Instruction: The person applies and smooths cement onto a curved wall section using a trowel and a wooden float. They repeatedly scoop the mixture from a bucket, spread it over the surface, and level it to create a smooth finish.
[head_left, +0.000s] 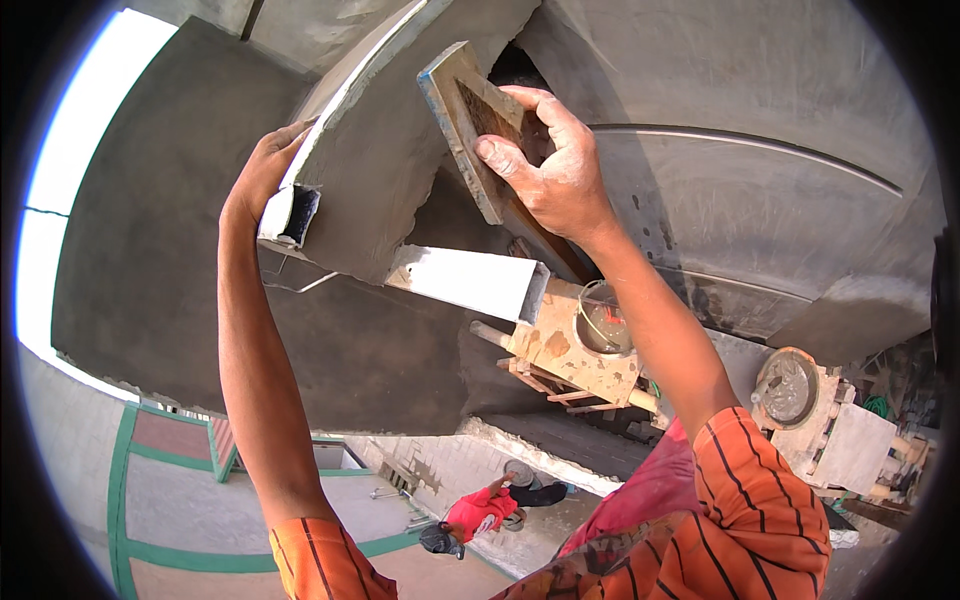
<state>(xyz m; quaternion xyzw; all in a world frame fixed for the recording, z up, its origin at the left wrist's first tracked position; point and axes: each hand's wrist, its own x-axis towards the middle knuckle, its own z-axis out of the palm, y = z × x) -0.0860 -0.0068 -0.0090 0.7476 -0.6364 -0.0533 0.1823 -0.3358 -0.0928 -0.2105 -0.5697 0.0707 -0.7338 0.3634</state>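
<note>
My left hand (268, 170) reaches up on the left. Its fingers close against a long white hollow bar (278, 212), which runs along the edge of a grey plastered section (390, 140). The bar's open end faces me. Higher and to the right, my right hand (550, 165) grips a wooden plastering float (462, 135), its board tilted beside the rough broken edge of the plaster. Part of the float's handle is hidden by my fingers. Below it, a white box-shaped tube (465, 282) juts out with its open end to the right.
A bucket (603, 320) stands on wooden scaffold boards (560, 345) below my right forearm. Another bucket of grey mix (787, 388) is farther right. Far below, a person in a red top (480, 515) is on the ground. A grey wall (760, 80) rises at right.
</note>
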